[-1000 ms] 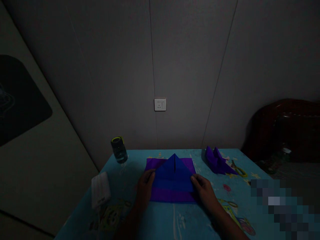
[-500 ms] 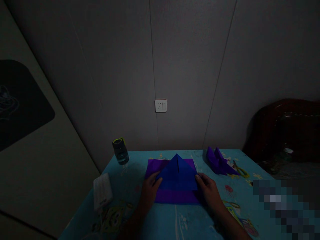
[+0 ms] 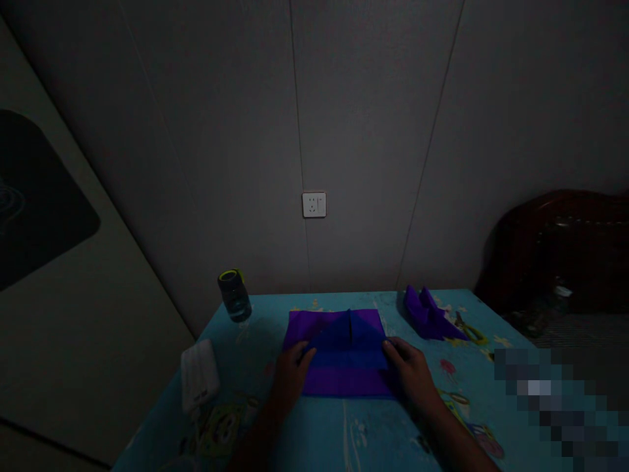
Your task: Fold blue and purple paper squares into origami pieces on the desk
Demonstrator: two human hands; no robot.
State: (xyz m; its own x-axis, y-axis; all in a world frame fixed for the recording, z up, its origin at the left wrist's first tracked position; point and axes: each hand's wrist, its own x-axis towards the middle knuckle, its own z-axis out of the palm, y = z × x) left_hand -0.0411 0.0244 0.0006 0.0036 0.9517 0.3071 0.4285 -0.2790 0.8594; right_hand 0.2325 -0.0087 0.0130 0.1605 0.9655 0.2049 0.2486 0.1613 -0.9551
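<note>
A folded blue paper (image 3: 344, 347) with a peaked top and a dark slit at its middle is held between both hands. My left hand (image 3: 292, 367) pinches its left corner between thumb and fingers. Its right corner is gripped by my right hand (image 3: 407, 360). Beneath the blue paper lies a purple sheet (image 3: 344, 382), flat on the table. A folded purple paper shape (image 3: 426, 316) stands at the back right, beside yellow-green-handled scissors (image 3: 472, 332).
The patterned blue tablecloth (image 3: 363, 432) covers the table. A dark water bottle (image 3: 236, 298) stands at the back left, with a white power bank (image 3: 199, 377) and its cable nearer me. Behind the table is a wall with a socket (image 3: 314, 204). A dark wooden chair back (image 3: 565, 242) is at right.
The blue paper has tilted, so its peak looks lower and more rounded. Both hands keep their hold at its corners. The whole view has shifted slightly.
</note>
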